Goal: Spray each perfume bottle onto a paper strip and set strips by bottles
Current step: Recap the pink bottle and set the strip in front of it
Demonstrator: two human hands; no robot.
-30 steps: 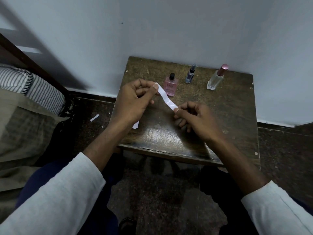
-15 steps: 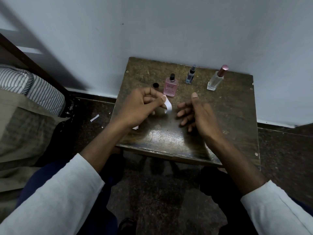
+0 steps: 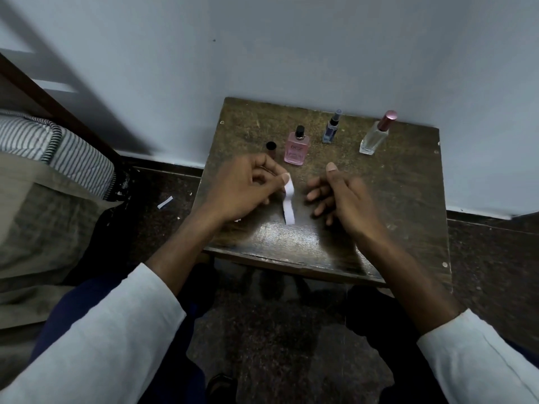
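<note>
A paper strip (image 3: 288, 204) is pinched at its top by the left hand (image 3: 248, 188), just in front of the pink bottle (image 3: 296, 148); its lower end reaches the tabletop (image 3: 393, 199). The right hand (image 3: 341, 196) is held loosely spread right of the strip, gripping nothing. No strip is seen laid by any bottle, so most of the task appears left. Right of the pink bottle, a blue bottle (image 3: 331, 131) and a clear bottle (image 3: 374, 135) are capped; pink liquid is seen in the first.
</note>
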